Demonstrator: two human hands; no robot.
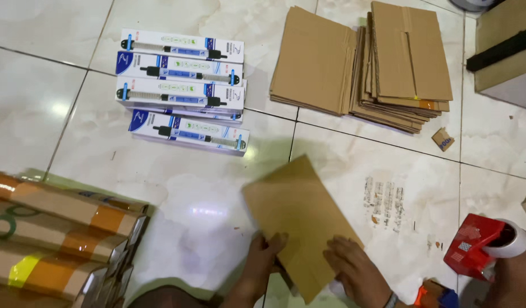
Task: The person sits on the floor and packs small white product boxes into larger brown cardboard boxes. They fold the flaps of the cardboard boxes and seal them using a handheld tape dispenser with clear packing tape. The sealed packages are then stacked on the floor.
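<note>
A flat piece of brown cardboard (297, 211) is held above the white tiled floor near the bottom middle. My left hand (262, 262) grips its near left edge. My right hand (354, 271) holds its near right edge, fingers spread over the surface. A red tape dispenser with a white roll (484, 246) sits to the right of my right hand.
Several long white and blue product boxes (183, 91) lie in a stack at upper left. Flattened cardboard sheets (365, 63) are piled at upper right. Taped brown parcels (57, 234) sit at lower left. A brown box (505, 48) stands at the right edge.
</note>
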